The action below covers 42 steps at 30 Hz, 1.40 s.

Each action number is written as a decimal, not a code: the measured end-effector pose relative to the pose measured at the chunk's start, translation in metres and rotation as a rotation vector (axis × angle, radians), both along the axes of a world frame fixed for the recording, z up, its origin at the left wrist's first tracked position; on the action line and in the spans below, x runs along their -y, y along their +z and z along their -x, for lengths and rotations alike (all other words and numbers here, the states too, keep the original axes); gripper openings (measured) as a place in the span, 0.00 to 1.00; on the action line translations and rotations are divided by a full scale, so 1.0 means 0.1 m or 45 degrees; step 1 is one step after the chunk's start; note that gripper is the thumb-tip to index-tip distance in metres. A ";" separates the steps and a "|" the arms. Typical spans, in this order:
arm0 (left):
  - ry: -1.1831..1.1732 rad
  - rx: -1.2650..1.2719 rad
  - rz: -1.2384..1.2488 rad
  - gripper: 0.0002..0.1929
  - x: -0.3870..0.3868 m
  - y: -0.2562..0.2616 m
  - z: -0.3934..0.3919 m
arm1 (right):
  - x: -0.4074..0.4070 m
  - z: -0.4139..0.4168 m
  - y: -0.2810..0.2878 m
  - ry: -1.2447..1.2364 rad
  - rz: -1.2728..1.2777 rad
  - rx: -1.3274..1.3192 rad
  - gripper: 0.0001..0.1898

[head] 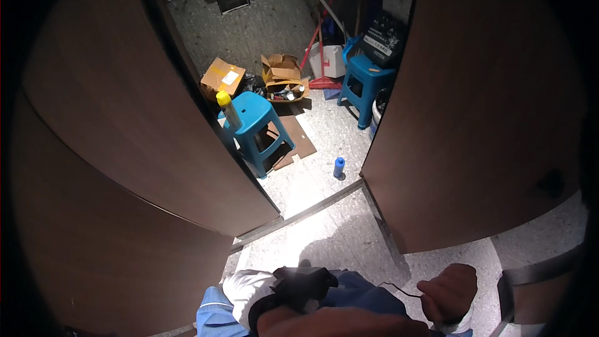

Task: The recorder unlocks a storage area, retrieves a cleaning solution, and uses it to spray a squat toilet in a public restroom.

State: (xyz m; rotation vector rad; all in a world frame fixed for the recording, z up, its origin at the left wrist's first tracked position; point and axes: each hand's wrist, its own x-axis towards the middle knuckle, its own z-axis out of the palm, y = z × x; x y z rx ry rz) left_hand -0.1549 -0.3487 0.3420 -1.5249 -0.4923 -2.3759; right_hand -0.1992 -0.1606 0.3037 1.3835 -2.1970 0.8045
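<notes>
My right hand is at the lower right, its fingers curled on one end of a thin black cord. The cord's other end passes out of sight by my blue clothing. My left hand reaches across the bottom edge, large and cut off by the frame. Its fingers are not clear, so whether it holds anything is hidden. Around the left wrist is a black band, with a dark boxy device beside it and a white sleeve behind.
Brown door panels flank a storage room beyond a metal threshold. Inside are a blue bottle, a blue stool bearing a yellow-capped spray can, another stool under a black bag, cardboard boxes and a red broom.
</notes>
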 end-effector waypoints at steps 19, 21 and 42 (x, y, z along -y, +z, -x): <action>-0.019 -0.973 1.113 0.13 0.95 0.34 0.56 | -0.37 0.30 -0.24 0.015 -0.014 0.137 0.05; 0.098 -0.810 1.064 0.12 0.81 0.38 0.40 | -0.40 0.32 -0.24 0.028 0.007 0.166 0.06; 0.817 -0.231 0.781 0.05 0.58 0.18 0.21 | -0.03 1.09 -1.05 0.293 -0.061 0.676 0.02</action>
